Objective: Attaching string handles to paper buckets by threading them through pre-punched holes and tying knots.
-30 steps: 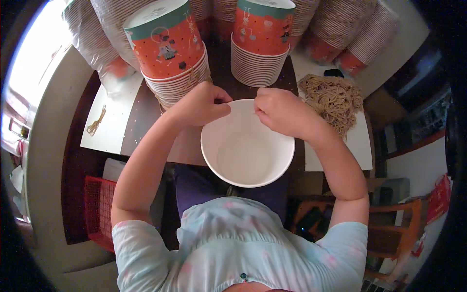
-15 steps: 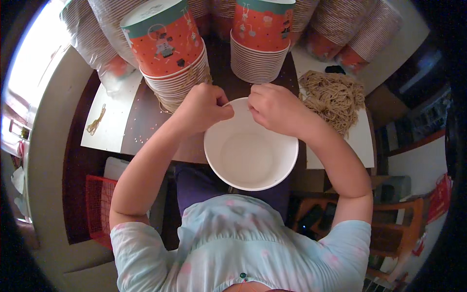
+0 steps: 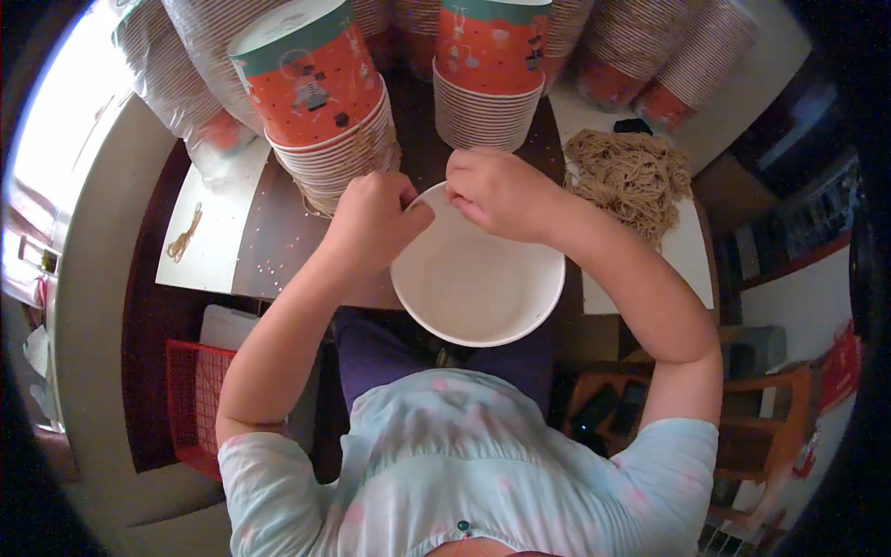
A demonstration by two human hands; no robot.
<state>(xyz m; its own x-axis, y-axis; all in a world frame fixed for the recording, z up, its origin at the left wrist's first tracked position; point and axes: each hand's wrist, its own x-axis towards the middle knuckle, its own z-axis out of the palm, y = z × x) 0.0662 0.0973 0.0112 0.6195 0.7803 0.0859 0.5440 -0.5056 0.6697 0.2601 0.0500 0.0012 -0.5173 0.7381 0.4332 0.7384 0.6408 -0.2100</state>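
Observation:
A large white paper bucket [image 3: 478,288] stands mouth up in front of me, at the table's near edge and over my lap. At the left of its far rim is my left hand [image 3: 376,218], closed, thumb over the rim and curled fingers outside. My right hand [image 3: 501,190] is closed in a pinch just to the right, at the far rim; the tips are hidden, so what lies between them does not show. Beyond my left hand, strands of twine [image 3: 382,148] hang on a leaning stack of orange-and-green paper buckets [image 3: 316,88]. A second stack of buckets [image 3: 487,56] stands beyond my right hand.
A heap of tan twine [image 3: 626,181] lies on the table's right side, a small twine bundle [image 3: 184,234] on the left. Plastic-wrapped bucket stacks [image 3: 640,46] line the back. A red basket [image 3: 195,404] is low on the left, a wooden chair [image 3: 775,418] low on the right.
My right hand has moved left, nearer to my left hand along the rim. My left hand has shifted slightly down and left. The white bucket has tipped a little, its near rim higher.

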